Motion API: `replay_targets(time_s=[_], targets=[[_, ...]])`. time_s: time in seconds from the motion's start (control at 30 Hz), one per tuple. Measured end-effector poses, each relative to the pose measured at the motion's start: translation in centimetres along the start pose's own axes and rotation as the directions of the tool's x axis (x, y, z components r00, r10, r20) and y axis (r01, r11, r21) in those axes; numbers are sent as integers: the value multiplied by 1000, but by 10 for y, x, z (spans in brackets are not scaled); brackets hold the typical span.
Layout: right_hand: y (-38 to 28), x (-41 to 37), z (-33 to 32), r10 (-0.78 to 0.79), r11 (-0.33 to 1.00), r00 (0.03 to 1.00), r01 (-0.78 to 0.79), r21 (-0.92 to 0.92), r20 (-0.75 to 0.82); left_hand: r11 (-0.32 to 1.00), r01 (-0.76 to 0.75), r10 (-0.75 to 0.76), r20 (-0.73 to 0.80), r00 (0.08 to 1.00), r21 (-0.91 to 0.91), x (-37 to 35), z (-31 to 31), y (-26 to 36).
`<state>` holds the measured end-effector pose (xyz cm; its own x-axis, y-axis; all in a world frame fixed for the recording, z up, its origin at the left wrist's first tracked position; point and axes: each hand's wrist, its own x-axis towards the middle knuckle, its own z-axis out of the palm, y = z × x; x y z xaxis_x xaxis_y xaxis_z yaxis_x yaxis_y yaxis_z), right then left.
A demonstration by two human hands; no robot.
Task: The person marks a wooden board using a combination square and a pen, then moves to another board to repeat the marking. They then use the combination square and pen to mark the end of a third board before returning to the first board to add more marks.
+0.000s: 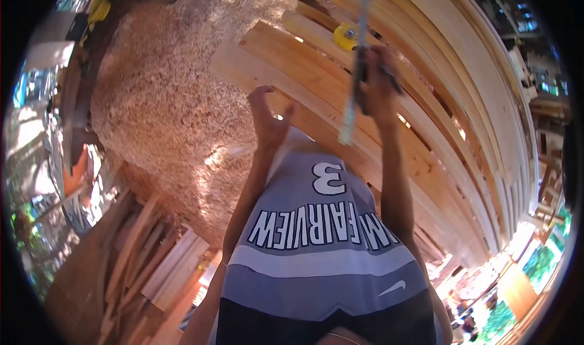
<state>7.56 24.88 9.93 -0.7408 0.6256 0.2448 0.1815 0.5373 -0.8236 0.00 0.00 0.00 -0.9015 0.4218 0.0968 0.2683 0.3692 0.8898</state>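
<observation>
Wooden planks [292,59] lie stacked under both hands, with a yellow tape measure [347,36] resting on them just beyond the right hand [378,83]. Sawdust [164,71] covers the ground to the left. The right hand grips a long pale ruler [348,121] and a dark pen-like tool [362,101]. The left hand [267,118], fingers spread, rests flat on a plank.
</observation>
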Motion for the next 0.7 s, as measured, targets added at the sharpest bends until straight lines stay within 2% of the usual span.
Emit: replay_targets(time_s=[0.03,0.07,0.1,0.13,0.17,0.2,0.23,0.27,0.3,0.33,0.37,0.4,0.47,0.5,0.57,0.6,0.63,0.67,0.7], targets=[[4,-8,-14,-253,954,962,230,-192,-106,960,-234,234,21,972,152,10,3,11],[5,-20,-25,23,994,975,1,110,-221,909,-382,358,156,920,167,17,16,22],[-4,-37,-97,288,928,925,-206,311,-249,874,-483,454,259,852,55,-7,75,70],[11,-50,-113,314,900,905,-188,393,-287,816,-575,501,437,747,48,-1,98,84],[26,-65,-122,340,869,879,-159,468,-334,745,-666,526,601,602,16,7,118,95],[17,-99,-137,415,846,835,-208,491,-361,758,-651,516,648,560,-40,-13,130,94],[26,-114,-138,409,859,794,-168,484,-450,706,-703,479,792,378,-91,-11,162,79],[19,-138,-150,522,845,661,-314,433,-539,681,-706,416,897,153,-196,-30,195,90],[19,-161,-161,591,803,487,-434,408,-643,701,-688,268,963,9,-188,-28,218,106],[18,-187,-174,589,799,450,-449,400,-671,706,-684,109,982,-151,-183,-27,233,116],[17,-216,-184,589,793,412,-461,399,-695,638,-689,272,938,-216,-344,-32,238,120],[16,-244,-189,587,792,332,-426,438,-738,552,-678,432,862,-266,-486,-33,245,123],[17,-295,-190,566,802,192,-355,480,-802,477,-791,247,922,-299,-384,-43,270,110],[9,-316,-187,498,796,35,-415,441,-866,433,-784,254,895,-367,-445,-45,277,109],[17,-378,-161,368,722,-247,-531,443,-897,535,-774,203,941,-272,-339,-38,280,102],[-8,-393,-151,379,670,-278,-575,468,-883,511,-778,192,930,-312,-366,-31,277,92],[-14,-411,-132,318,713,-348,-526,464,-882,476,-793,260,922,-287,-381,-24,274,80],[-40,-425,-137,304,694,-515,-457,556,-802,448,-795,377,892,-248,-410,-28,275,94],[-40,-445,-126,295,696,-528,-452,558,-796,437,-794,380,886,-264,-424,-24,273,95]])
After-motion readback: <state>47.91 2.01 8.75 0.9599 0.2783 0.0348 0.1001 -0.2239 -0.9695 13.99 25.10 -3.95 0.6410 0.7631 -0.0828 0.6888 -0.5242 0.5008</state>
